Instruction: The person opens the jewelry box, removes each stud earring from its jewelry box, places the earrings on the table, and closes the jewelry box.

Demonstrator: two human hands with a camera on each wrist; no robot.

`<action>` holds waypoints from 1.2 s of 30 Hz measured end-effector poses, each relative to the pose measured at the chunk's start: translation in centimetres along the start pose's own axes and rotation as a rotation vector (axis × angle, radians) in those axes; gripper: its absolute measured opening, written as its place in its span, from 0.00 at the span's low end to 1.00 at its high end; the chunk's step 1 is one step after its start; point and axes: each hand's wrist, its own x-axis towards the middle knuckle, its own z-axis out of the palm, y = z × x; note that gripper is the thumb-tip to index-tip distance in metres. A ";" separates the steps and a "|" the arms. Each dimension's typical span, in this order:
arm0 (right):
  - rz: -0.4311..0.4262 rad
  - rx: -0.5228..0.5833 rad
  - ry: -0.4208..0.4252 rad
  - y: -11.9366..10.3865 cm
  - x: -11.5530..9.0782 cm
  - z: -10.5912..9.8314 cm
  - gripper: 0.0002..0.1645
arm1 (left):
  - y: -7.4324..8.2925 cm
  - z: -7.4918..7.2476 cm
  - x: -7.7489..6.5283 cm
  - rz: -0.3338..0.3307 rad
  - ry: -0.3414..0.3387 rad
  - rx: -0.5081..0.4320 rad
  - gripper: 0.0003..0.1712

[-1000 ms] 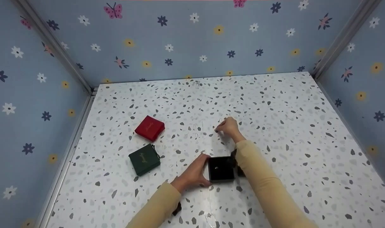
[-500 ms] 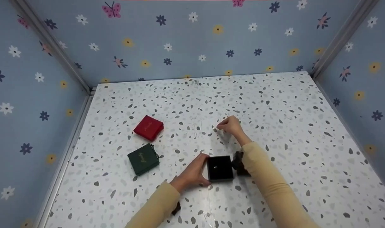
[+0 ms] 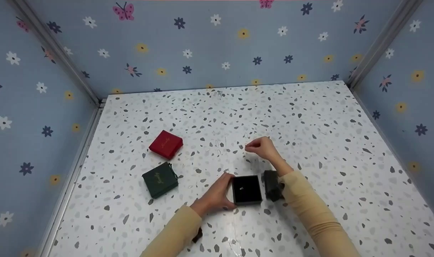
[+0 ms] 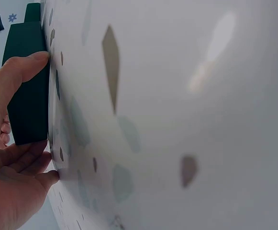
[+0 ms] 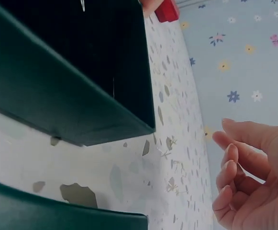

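Observation:
An open, dark green jewelry box (image 3: 247, 201) with a black inside stands at the front middle of the table. In it sits a small shiny piece of jewelry (image 3: 241, 188). My left hand (image 3: 217, 194) grips the box's left side; in the left wrist view the thumb and fingers (image 4: 26, 67) bracket the green wall. My right hand (image 3: 261, 148) is beyond the box, thumb and index fingertips together, the other fingers curled. I cannot tell if something tiny is between the tips. The dark green lid (image 3: 270, 178) lies right of the box, partly behind my right sleeve.
A red jewelry box (image 3: 166, 144) and a closed green one (image 3: 160, 180) with a dark cord lie to the left. Thin jewelry pieces (image 5: 176, 167) lie on the speckled table (image 3: 309, 117) near the right hand. Flowered blue walls (image 3: 202, 43) stand around it.
My right hand has drawn slightly back toward me and to the right, so more of the lid shows. My left hand stays on the jewelry box.

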 end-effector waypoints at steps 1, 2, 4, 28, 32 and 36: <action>-0.031 0.004 0.001 -0.1 -0.3 0.0 0.11 | 0.0 0.0 0.0 0.004 0.000 0.004 0.48; -0.057 0.009 0.004 -0.1 -0.6 0.1 0.11 | 0.0 0.0 0.0 0.005 -0.002 0.008 0.48; -0.103 0.009 0.004 -0.3 -1.3 0.2 0.10 | 0.0 0.0 0.0 0.001 -0.005 0.010 0.48; -0.282 0.042 -0.046 0.9 -7.4 2.5 0.08 | 0.1 0.0 0.1 -0.019 -0.011 -0.023 0.49; -0.272 0.057 -0.052 1.5 -8.0 3.1 0.07 | 0.1 -0.1 0.0 -0.013 -0.016 -0.024 0.48; -0.272 0.064 -0.062 1.9 -8.5 3.7 0.07 | 0.2 -0.1 0.1 -0.023 -0.023 -0.026 0.49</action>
